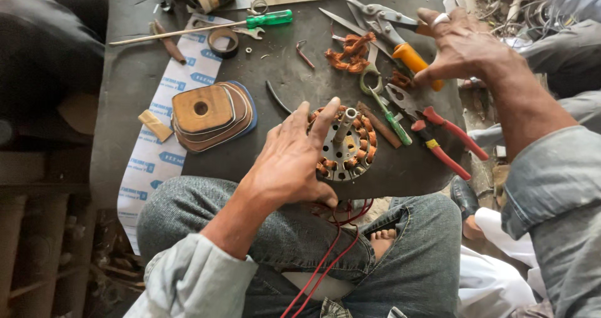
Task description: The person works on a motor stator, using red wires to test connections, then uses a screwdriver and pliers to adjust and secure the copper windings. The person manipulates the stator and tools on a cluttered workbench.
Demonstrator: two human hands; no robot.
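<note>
Copper-wound stator point(346, 148) under left hand point(294, 158)

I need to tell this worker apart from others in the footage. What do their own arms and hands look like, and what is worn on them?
Both hands are bare, no gloves. The left hand comes out of a faded light blue-grey denim sleeve, pushed up to leave the forearm uncovered. The right hand has a matching denim sleeve, likewise pushed back. A pale ring sits on one right finger. No watch shows.

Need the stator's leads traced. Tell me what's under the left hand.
The left hand covers the copper-wound stator's left side; red wires trail out below. Their connection points are hidden.
</note>
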